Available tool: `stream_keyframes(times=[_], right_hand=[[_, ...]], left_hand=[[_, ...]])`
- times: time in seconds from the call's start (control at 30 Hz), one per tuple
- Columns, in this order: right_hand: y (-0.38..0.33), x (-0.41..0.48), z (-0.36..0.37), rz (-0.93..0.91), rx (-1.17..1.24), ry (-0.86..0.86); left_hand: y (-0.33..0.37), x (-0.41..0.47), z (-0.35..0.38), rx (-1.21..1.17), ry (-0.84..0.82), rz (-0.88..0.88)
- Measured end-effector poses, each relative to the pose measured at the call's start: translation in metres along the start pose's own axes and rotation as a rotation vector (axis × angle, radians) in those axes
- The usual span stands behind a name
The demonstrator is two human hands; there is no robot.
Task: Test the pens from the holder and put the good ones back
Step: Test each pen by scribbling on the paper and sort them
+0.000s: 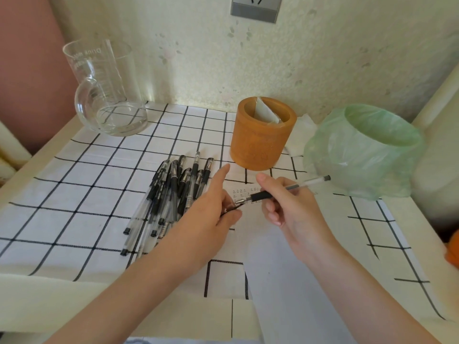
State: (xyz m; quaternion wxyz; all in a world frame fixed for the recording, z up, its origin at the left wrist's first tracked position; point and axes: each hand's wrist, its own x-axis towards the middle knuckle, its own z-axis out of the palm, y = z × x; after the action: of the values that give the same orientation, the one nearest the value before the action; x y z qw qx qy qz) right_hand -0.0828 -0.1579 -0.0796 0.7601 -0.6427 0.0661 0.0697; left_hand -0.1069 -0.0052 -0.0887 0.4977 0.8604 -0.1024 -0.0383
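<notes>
1. Gripping a gel pen in the right hand: fingers curled round the black rubber grip, metal tip aimed down-left at the paper, clear barrel trailing toward the green bag. Reads as a writing hold, ready for a test stroke.
2. Pinching a small dark piece in the left hand, index finger straight out. Probably this pen's cap, but mostly hidden, so cannot confirm.
3. Under both hands: smooth white paper sheet, with rows of small handwritten test marks just beside the tip.
4. Left of the sheet: pile of capped gel pens, with clear plastic barrels and black caps, roughly parallel and touching. Likely the untested lot, within easy reach of the left hand.
5. Behind the hands: pen holder, an upright matte orange-brown cylinder. Only a folded white slip inside, no pens visible.
6. Right: bin lined with a thin crinkled green bag, near the sheet. Likely for duds.
7. Far left: clear glass measuring jug with handle. Everything on a white cloth with black grid.
</notes>
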Motion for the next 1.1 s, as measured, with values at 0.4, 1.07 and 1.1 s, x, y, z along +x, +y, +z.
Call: stream_keyframes(times=[0.4,1.07,1.1], right_hand=[[-0.002,0.000,0.002,0.004,-0.052,0.056],[0.002,0.000,-0.004,0.090,0.083,-0.223],[0.002,0.000,-0.004,0.089,0.076,-0.231]], left_hand=[[0.005,0.000,-0.002,-0.009,0.028,-0.002],[0.004,-0.004,-0.012,-0.045,0.006,-0.067],[0.004,-0.004,-0.012,-0.060,0.010,-0.068]])
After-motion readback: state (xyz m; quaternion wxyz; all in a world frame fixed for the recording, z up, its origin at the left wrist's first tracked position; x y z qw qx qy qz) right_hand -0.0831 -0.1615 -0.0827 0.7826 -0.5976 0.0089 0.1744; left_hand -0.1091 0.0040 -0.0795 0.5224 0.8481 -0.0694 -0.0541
